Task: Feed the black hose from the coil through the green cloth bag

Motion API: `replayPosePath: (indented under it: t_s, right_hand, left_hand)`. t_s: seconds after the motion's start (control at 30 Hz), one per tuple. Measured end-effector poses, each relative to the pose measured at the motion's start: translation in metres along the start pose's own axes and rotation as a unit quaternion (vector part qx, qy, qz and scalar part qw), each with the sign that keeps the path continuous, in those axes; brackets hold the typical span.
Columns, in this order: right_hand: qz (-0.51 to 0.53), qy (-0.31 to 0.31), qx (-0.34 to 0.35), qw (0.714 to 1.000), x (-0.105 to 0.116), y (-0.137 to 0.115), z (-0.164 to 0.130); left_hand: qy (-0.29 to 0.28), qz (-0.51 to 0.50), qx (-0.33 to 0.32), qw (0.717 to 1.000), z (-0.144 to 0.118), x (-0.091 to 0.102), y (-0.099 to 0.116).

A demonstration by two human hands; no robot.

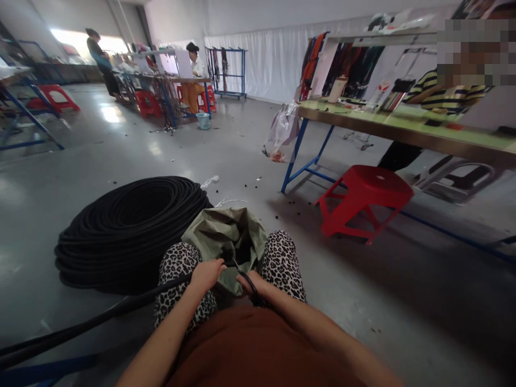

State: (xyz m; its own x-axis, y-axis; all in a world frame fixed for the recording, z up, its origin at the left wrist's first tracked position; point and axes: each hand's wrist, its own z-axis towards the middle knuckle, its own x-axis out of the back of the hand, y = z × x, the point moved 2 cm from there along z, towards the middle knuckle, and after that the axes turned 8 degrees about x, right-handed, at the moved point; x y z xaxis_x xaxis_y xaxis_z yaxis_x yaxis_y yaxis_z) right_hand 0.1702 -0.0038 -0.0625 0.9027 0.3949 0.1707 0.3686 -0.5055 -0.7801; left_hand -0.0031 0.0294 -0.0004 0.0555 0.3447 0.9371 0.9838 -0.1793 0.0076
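Observation:
My left hand (207,274) is closed around a black cord (133,304), which runs off to the lower left. A short end of the cord sticks out past my fingers. In my right hand (250,282) I grip a pair of scissors (253,292) with black handles. Their blades point up and left, close to the cord's end; whether they touch it I cannot tell. Both hands are above the near side of an open green sack (209,224) between my knees. The inside of the sack is dark, so its contents are hidden.
A large coil of black cord (100,231) lies on the floor to my left. On the right stand a red stool (366,188) and a worktable (363,121), with a person in a striped shirt behind it. Two people are at tables farther back. Small black bits dot the floor.

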Motion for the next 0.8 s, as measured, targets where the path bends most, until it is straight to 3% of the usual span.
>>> replayPosePath:
  t_s: [0.2,0.53,0.8]
  right_hand:
    - [-0.026,-0.011,-0.001,1.000,-0.001,0.006,0.005]
    - [-0.101,-0.021,-0.011,0.995,0.004,-0.006,-0.008]
    - [-0.067,0.035,-0.030,0.997,0.005,-0.008,-0.008]
  left_hand:
    - [0.001,0.006,-0.003,1.000,0.000,-0.002,0.000]
    - [0.010,0.013,-0.014,1.000,0.000,-0.003,0.000]
    - [0.002,0.005,-0.002,1.000,0.000,0.000,0.001]
